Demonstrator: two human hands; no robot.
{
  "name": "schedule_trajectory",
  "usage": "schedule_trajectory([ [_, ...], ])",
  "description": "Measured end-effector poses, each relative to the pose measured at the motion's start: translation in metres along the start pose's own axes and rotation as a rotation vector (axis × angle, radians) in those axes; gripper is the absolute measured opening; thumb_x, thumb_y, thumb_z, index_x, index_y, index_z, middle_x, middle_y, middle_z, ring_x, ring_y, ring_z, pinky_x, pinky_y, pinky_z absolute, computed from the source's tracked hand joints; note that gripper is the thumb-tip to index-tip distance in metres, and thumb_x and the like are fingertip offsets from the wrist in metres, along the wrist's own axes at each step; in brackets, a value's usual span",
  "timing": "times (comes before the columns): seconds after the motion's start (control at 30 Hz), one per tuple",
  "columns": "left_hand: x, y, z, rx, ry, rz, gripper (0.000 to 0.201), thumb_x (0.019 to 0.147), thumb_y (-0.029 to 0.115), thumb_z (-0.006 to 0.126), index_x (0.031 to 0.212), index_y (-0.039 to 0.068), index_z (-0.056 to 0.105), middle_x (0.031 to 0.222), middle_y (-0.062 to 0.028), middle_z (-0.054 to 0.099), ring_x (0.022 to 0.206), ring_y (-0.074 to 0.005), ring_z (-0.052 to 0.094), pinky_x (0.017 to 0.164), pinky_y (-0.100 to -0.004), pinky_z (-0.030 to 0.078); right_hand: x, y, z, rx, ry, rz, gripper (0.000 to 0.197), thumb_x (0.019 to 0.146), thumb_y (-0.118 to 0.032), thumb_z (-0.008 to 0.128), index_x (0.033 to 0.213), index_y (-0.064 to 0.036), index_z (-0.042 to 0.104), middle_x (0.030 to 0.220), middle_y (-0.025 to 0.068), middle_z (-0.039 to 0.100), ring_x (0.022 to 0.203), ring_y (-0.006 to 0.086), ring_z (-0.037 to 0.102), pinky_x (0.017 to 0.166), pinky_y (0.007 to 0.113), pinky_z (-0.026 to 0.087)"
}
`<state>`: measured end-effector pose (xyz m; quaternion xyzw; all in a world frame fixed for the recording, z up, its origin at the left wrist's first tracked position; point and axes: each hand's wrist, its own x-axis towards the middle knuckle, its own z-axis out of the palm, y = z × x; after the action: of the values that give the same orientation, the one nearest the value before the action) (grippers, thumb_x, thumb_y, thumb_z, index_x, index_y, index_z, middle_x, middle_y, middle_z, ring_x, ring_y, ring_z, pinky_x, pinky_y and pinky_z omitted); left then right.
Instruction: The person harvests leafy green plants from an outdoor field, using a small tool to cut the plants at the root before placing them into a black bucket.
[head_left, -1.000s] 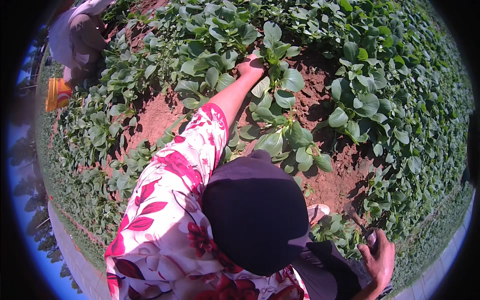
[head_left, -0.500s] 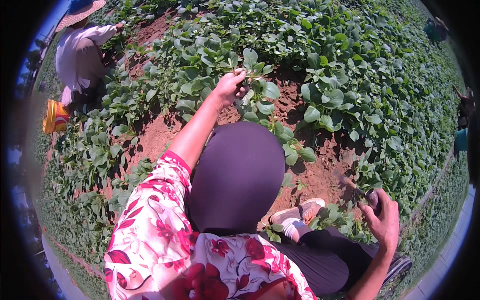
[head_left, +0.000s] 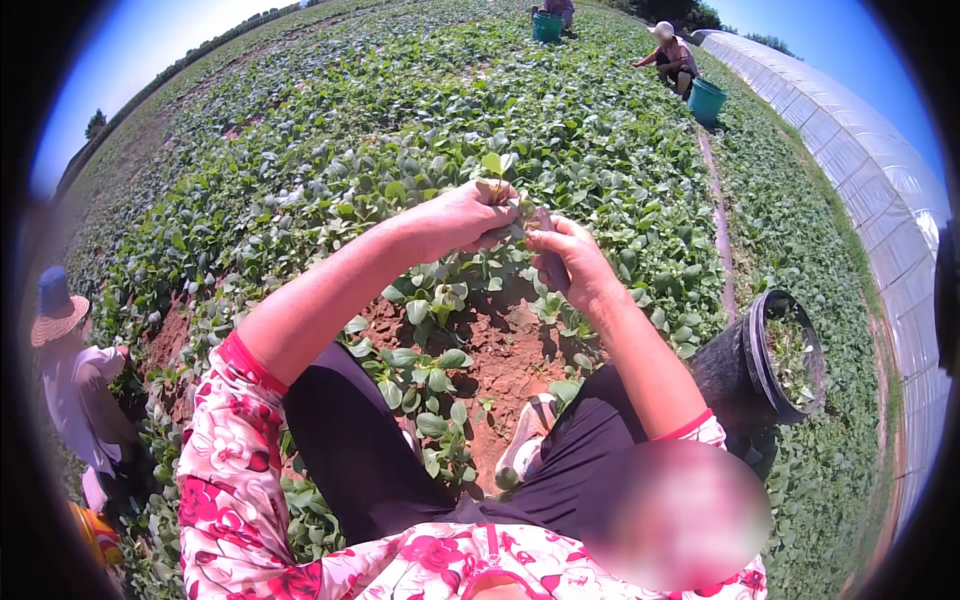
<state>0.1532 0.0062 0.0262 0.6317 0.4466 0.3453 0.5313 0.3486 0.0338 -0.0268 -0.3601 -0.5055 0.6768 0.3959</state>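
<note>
My left hand (head_left: 478, 218) is closed around a small green plant (head_left: 496, 166), whose leaves stick up above the fingers. Close beside it, my right hand (head_left: 575, 262) grips a small hand tool by its dark handle (head_left: 553, 268); the tool's working end is hard to make out. The two hands meet in front of me, above the leafy crop, and their fingertips almost touch. Between my knees, low broad-leaved plants (head_left: 428, 375) grow in reddish soil (head_left: 508, 348).
A black bucket (head_left: 725, 365) with picked greens (head_left: 790, 360) stands at my right. A person in a straw hat (head_left: 85, 400) crouches at left near a yellow bucket (head_left: 96, 535). Farther off, two people work beside teal buckets (head_left: 706, 101). A plastic-covered tunnel (head_left: 850, 150) runs along the right.
My view has tilted up toward the field. My left hand has come back from the plants with a small plant, and my right hand has risen with the tool to meet it.
</note>
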Motion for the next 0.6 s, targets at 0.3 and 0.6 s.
schedule_trajectory([
  [0.3,0.028,-0.026,0.056,0.056,0.239,0.152,0.018,0.092,0.019,0.052,0.102,0.004,0.053,0.080,-0.0028,0.056,0.067,-0.0087,0.053,0.053,-0.0247,0.043,0.004,0.012,0.007,0.450,-0.016,0.137,0.024,0.089,-0.031,0.045,0.093,-0.0092,0.055,0.076,0.0048,0.057,0.060,0.0115,0.051,0.049,0.023,0.040],
  [0.6,0.051,-0.043,0.057,0.401,0.576,0.278,0.023,0.082,0.011,0.051,0.101,-0.001,0.053,0.079,-0.0169,0.061,0.073,-0.0294,0.061,0.065,-0.0392,0.047,0.024,0.015,-0.012,0.350,-0.064,-0.038,0.020,0.076,-0.008,0.050,0.096,-0.0097,0.054,0.083,0.0040,0.058,0.071,0.0154,0.056,0.059,0.029,0.046],
])
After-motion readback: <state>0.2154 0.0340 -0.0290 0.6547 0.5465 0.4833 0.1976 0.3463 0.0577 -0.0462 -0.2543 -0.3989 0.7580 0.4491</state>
